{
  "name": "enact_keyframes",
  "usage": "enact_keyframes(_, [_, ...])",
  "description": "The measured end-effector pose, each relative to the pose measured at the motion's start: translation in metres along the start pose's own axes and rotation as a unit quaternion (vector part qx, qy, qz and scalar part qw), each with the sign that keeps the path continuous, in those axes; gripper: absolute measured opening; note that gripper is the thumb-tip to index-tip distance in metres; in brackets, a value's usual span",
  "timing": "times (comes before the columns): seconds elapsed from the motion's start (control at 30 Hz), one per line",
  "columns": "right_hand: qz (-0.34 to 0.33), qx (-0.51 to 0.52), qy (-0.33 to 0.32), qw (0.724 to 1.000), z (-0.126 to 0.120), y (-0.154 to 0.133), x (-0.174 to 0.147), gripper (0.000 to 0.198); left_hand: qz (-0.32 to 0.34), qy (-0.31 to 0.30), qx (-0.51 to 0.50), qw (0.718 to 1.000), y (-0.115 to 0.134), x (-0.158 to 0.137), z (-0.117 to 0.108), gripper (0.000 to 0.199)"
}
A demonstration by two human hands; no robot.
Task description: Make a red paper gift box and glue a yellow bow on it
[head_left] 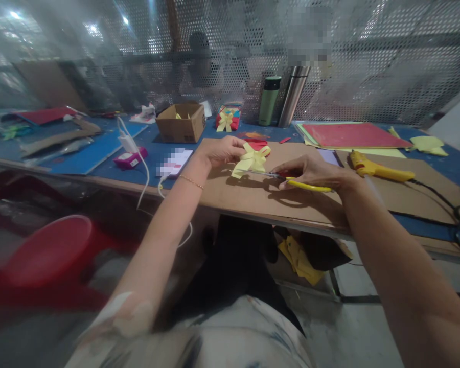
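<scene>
My left hand (pixel 226 151) pinches a pale yellow paper bow (pixel 255 157) at its upper left side, just above a sheet of brown cardboard (pixel 230 189). In my right hand (pixel 308 169) is a pair of yellow-handled scissors (pixel 306 185), pointing left. Their blades reach the lower part of the bow, by one of its tails; whether they are open or closed around the paper I cannot tell. Red paper (pixel 256 145) lies behind the bow, partly hidden by it.
A yellow glue gun (pixel 379 168) with a black cord lies at the right. Behind stand a cardboard box (pixel 182 122), a small red box with a yellow bow (pixel 228 118), a green flask (pixel 269 101) and a steel flask (pixel 293 97). A red stool (pixel 49 250) is at the left.
</scene>
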State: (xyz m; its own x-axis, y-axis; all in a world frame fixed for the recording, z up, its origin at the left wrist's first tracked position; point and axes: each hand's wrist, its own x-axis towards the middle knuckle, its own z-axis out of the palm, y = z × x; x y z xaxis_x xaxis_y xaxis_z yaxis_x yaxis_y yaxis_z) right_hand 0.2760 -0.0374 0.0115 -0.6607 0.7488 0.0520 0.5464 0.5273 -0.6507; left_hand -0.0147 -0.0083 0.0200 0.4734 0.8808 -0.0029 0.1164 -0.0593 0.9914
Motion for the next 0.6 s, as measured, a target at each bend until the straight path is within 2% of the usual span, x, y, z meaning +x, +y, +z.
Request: enact_keyframes(0.6, [0.020,0.025,-0.007,0.999,-0.0001,-0.0003,-0.0018,0.071,0.006,0.011,0.002,1.000,-0.0045,0.0049,-0.0018,0.013])
